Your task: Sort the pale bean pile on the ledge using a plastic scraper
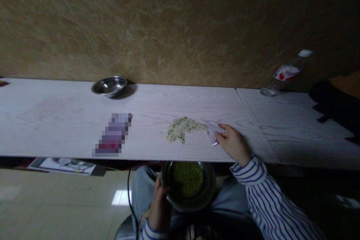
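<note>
My left hand [160, 206] grips the rim of a dark steel bowl [208, 191] that rests on my lap below the table edge. The bowl holds a heap of small green mung beans [187, 178]. On the table, my right hand [232, 142] pinches a small, crumpled translucent plastic packet [213, 133]. The packet's open end lies against a low spill of pale grains with green specks [184, 129]. Its contents are hard to make out.
A pale wood-grain table [50, 120] meets a brown marbled wall [168, 26]. A small steel bowl [109, 86] stands at the back, and a pixelated flat object [114, 135] lies left of the grains. A plastic bottle [287, 73] and dark cloth [334, 105] are at right.
</note>
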`<state>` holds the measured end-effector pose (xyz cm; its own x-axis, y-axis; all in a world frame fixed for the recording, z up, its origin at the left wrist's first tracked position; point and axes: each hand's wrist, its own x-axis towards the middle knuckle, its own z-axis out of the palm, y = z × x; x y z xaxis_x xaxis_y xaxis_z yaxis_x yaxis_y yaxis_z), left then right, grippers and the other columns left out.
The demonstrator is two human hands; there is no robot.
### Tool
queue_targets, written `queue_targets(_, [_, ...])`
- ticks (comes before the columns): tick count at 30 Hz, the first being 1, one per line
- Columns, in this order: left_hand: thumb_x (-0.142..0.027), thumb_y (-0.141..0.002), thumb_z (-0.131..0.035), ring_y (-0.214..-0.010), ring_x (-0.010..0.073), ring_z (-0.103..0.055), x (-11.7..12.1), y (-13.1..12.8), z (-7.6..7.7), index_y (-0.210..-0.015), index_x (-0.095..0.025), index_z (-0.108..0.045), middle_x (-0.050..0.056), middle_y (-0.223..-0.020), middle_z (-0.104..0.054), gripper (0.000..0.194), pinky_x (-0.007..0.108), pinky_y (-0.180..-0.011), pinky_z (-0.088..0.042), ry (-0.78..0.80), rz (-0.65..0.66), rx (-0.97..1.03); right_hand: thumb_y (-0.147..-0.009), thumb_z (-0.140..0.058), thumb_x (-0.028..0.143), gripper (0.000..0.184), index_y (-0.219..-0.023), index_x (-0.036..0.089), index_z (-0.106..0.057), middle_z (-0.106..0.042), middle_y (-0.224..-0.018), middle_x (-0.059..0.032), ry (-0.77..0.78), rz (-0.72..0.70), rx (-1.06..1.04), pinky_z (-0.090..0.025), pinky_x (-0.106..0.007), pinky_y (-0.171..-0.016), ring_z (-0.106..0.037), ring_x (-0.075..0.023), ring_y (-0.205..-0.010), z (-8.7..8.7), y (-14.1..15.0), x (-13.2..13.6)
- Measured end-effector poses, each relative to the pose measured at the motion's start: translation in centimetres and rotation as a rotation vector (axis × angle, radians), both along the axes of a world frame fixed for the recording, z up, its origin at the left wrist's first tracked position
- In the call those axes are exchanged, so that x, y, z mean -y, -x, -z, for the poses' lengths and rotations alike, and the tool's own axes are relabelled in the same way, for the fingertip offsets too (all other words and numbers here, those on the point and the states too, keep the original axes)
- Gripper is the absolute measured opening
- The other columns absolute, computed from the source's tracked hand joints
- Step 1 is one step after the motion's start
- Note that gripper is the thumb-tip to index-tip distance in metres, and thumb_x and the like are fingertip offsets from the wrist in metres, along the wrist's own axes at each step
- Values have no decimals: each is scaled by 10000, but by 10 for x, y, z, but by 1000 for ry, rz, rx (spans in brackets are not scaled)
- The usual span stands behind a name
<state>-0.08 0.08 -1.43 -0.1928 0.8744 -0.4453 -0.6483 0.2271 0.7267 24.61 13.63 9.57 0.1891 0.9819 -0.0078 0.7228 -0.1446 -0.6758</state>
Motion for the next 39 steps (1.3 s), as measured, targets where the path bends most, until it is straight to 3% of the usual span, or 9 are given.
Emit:
queue_targets(5, [-237, -711, -705, -1293, 303, -600, -1, 2, 2, -1178, -301, -776, 5, -1293, -740, 477, 386, -1048, -486, 2, -20, 51, -871, -551, 296, 508, -1316, 54, -598, -747, -688, -65, 13, 8, -157, -430, -289, -487, -579, -171, -466, 5, 25, -12])
queue_targets(11, [-232, -747, -662, -1277, 324, -609, 1, 3, 3, -1194, -304, -755, 18, -1298, -739, 462, 444, -1068, -477, -20, -9, 68, -858, -559, 271, 447, -1256, 80, -626, -712, -633, -36, -1, -31, -227, -399, -272, -456, -561, -157, -445, 3, 46, -24])
queue_targets(18, [-257, -740, -699, -1327, 360, -576, 1, 6, -6, -1196, -290, -766, 46, -1307, -741, 462, 492, -1100, -453, -56, -13, 52, -854, -567, 309, 434, -1223, 99, -660, -635, -541, 11, -86, -136, -196, -394, -276, -465, -566, -169, -469, 4, 52, -27])
queue_targets(28, [-273, -716, -704, -1334, 354, -580, 0, 10, -5, -1219, -263, -755, 82, -1297, -745, 506, 481, -1110, -445, -13, -26, 53, -858, -572, 273, 421, -1238, 144, -697, -729, -657, -34, -142, -230, -192, -503, -300, -564, -660, -191, -573, 4, 60, -28])
queue_targets(31, [-288, -740, -701, -1391, 342, -528, 1, 11, -4, -1270, -272, -728, 76, -1389, -695, 530, 457, -1120, -439, -41, -30, 24, -871, -568, 273, 427, -1255, 144, -704, -723, -648, -28, -138, -262, -145, -499, -301, -573, -656, -192, -579, 2, 62, -26])
queue_targets(39, [-267, -746, -661, -1341, 357, -568, 4, 9, -16, -1276, -234, -690, 88, -1324, -728, 532, 459, -1060, -485, -14, -37, 37, -892, -557, 275, 440, -1283, 158, -720, -686, -634, -9, -151, -323, -77, -451, -280, -549, -585, -160, -540, 0, 65, -24])
